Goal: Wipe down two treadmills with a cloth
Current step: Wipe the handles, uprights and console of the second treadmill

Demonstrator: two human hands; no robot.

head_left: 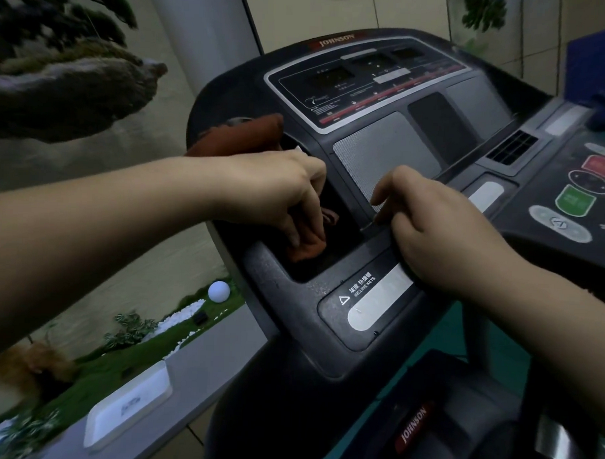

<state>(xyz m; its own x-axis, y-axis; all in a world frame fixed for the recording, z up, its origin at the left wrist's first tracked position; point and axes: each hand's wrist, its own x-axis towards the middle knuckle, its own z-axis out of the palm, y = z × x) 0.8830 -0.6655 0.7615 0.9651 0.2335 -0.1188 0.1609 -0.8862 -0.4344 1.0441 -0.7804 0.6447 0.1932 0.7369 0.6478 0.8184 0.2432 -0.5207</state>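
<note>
- Left hand (282, 191), centre of frame, fingers curled down into the dark recessed tray (331, 261) on the console's left side, pinching a rust-brown cloth (305, 246).
- Cloth is bunched in the tray bottom; more of the same brown fabric shows above the wrist on the console's upper-left rim, probably one cloth draped over the edge, can't confirm.
- Right hand (428, 230), centre-right, holds nothing; fingers loosely bent, tips resting on the tray's right edge beside the grey speaker grille (375, 156), likely for bracing.
- Treadmill console (368, 80) fills upper right; incline keys strip (377, 300) sits below the tray, start/stop buttons (585, 184) at far right.
- Step in hand, as judged: wiping inside the tray.
- To do it well: flatten the cloth under the fingertips rather than a wad, push into corners and up the side walls, then drag out over the lip.
- Keep the right hand off the keys.
- Panel, grille and key strips likely still to wipe; second treadmill not visible.
</note>
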